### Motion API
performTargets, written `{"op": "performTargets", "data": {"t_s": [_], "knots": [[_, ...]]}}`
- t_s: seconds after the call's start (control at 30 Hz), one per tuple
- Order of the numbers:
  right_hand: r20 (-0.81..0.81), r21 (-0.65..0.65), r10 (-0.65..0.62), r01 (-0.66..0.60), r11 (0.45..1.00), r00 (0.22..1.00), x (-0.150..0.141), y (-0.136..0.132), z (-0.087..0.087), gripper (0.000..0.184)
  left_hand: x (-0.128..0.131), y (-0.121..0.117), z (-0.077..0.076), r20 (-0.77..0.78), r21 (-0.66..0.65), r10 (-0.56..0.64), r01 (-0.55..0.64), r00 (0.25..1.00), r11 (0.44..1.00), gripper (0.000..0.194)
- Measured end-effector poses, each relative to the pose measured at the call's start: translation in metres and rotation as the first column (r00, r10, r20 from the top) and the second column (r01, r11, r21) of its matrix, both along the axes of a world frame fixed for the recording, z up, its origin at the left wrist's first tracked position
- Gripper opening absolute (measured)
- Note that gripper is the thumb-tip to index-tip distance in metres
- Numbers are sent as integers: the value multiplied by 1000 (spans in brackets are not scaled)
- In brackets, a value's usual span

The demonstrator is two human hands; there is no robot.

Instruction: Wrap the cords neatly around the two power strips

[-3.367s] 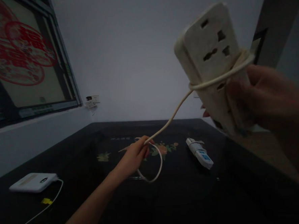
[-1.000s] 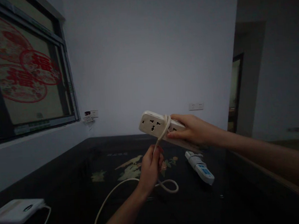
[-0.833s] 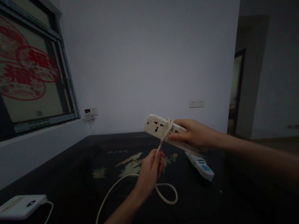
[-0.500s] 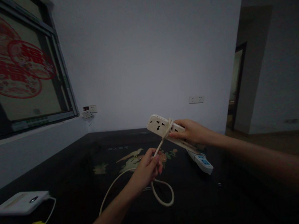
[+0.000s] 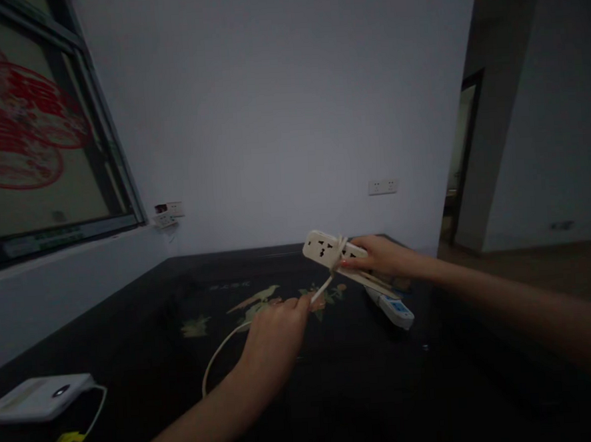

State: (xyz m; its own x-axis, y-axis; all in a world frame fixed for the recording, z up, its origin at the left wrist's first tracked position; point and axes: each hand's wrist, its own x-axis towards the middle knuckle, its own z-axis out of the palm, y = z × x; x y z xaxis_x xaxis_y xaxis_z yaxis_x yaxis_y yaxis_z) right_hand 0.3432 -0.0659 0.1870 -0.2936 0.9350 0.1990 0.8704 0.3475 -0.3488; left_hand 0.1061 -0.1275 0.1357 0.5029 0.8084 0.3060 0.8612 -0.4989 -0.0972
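Observation:
A white power strip (image 5: 322, 247) with several sockets tilts above the dark table, and my right hand (image 5: 380, 256) is closed around its middle. The strip's white cord (image 5: 322, 289) loops once or more around the body near the right fingers. From there it runs taut down to my left hand (image 5: 279, 329), which is closed on it with the back of the hand toward me. Beyond that hand the cord curves down and left behind my forearm. Under the strip's lower end lies a second white power strip (image 5: 397, 313) with blue sockets.
The glossy black table (image 5: 147, 337) bears a bird-and-flower picture (image 5: 260, 303). On the left lie a white power bank (image 5: 46, 398) with a cable and a yellow scrap (image 5: 69, 438). Wall sockets (image 5: 382, 187) sit on the wall behind; a window (image 5: 29, 130) is at the left.
My left hand has turned over, knuckles up, and shifted slightly left and toward me. The hanging cord loop below it no longer shows. My right hand still holds the strip; the view has shifted slightly.

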Motion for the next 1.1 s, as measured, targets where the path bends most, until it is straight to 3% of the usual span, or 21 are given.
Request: {"op": "performTargets", "data": {"t_s": [0.27,0.47,0.67,0.8,1.03,1.1], "knots": [[119,-125,23,-8,992,993,-7,-1,-26,52,3,-8,36,-258,69,-223,248,940,966,13],[232,-140,65,-32,990,971,-27,-11,-33,52,-2,3,52,-239,36,-292,308,926,951,10],[419,-103,114,-78,992,901,-52,-34,-37,52,-4,17,50,-82,-120,-357,347,930,930,11],[471,-75,149,-129,989,869,-63,-49,-40,59,-8,27,43,16,-199,-461,455,887,868,6],[523,-90,199,-179,980,829,-70,-65,-44,59,-12,42,42,1,-341,-627,590,779,732,12],[545,-71,192,-183,981,816,-72,-66,-49,56,-9,42,42,-26,-355,-651,602,759,715,13]]}}
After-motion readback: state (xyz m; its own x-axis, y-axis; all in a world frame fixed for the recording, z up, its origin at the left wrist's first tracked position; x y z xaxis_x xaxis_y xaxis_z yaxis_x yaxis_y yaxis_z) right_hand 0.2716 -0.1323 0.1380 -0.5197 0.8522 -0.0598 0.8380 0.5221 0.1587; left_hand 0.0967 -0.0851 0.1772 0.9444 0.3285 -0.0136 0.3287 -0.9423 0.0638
